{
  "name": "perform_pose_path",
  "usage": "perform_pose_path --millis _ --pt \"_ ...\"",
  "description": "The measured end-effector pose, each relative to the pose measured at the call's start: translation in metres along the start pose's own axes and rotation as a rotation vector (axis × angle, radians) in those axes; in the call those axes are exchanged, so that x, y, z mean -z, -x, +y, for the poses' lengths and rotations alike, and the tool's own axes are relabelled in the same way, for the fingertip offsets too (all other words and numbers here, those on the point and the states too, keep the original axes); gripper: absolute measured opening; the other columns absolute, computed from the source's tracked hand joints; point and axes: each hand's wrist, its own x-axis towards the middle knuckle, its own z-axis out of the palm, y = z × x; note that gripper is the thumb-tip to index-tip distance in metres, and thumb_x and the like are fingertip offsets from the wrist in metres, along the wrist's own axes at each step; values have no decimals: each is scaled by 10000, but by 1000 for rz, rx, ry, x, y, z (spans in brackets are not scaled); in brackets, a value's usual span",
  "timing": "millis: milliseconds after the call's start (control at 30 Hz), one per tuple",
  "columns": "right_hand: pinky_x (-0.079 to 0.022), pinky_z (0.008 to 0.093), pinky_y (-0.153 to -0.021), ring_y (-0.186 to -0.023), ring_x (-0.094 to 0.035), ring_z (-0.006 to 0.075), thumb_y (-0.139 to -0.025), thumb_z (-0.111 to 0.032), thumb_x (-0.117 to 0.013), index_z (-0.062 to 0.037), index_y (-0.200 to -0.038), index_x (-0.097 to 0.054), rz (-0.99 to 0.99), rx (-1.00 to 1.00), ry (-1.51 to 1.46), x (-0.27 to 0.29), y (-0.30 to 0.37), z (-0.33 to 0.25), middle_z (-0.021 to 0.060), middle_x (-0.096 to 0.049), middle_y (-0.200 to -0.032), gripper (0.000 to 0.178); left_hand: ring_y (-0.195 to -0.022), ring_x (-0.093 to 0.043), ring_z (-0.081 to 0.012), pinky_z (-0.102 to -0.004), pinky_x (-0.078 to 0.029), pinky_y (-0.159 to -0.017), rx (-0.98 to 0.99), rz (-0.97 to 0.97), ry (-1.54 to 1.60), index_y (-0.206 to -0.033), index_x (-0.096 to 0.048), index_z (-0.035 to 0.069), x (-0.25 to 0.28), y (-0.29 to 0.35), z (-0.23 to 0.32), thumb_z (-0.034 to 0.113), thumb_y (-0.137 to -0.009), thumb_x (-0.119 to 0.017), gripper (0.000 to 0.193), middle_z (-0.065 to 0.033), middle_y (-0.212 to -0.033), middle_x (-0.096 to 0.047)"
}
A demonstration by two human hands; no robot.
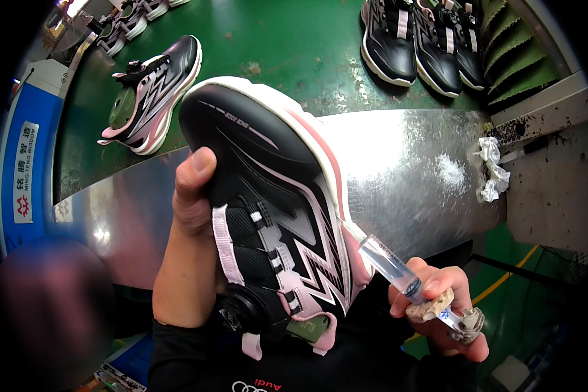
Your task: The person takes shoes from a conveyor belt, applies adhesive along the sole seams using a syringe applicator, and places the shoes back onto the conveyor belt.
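A black sneaker (261,157) with pink trim and a white-and-pink sole is held up in front of me, toe pointing away. My left hand (195,189) grips it from the left, thumb on the upper and the other fingers hidden behind it. A clear syringe (391,266) with liquid inside is in my right hand (441,300), its fingers wrapped round the barrel end and plunger. Tape-like wrapping covers the syringe's flange and plunger end. The tip touches or nearly touches the seam between upper and sole on the shoe's right side.
Another pink-and-black sneaker (153,95) stands on the green table (274,39) at left, with several more at the far left. Black sneakers (398,46) line the back right. Crumpled white tissue (493,168) lies at the right of the metal plate (411,157), beside a dark-handled tool (526,149).
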Motion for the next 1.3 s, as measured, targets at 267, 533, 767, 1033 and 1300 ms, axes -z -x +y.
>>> perform_pose_path --millis 267,533,767,1033,1300 --pt "-420 298 -743 -892 -503 214 -718 -680 -609 -1 -1186 -461 87 -41 31 -10 16 2 141 -537 -977 838 -987 -612 -286 -397 -502 -880 -67 135 -64 -1205 -490 -49 4 -1 -4 327 -818 -601 551 -184 -1122 -598" --pt "-397 293 -691 -856 -479 211 -747 -655 -604 -24 -1140 -469 95 -62 104 -15 36 -3 162 -569 -916 755 -1000 -605 -254 -383 -488 -896 -34 224 -71 -1195 -515 1 13 -1 -1 328 -855 -554 473 -151 -1123 -606" --pt "-395 293 -694 -828 -477 205 -754 -672 -582 -53 -1126 -480 93 -64 148 -15 51 -1 164 -588 -921 729 -977 -612 -236 -367 -494 -869 -22 231 16 -1160 -552 36 20 -5 -8 341 -853 -565 433 -118 -1101 -622" --pt "-365 281 -697 -802 -492 192 -745 -687 -580 -54 -1124 -481 87 -48 153 -6 64 4 149 -591 -912 744 -968 -614 -241 -370 -482 -883 55 233 -10 -1150 -567 45 18 -8 -7 355 -839 -587 440 -113 -1102 -628" --pt "-360 282 -709 -821 -523 196 -723 -690 -601 -36 -1137 -479 65 -14 92 7 80 17 137 -568 -947 783 -967 -620 -247 -392 -488 -883 22 222 23 -1139 -576 46 26 -7 -11 306 -842 -585 395 -121 -1096 -632"
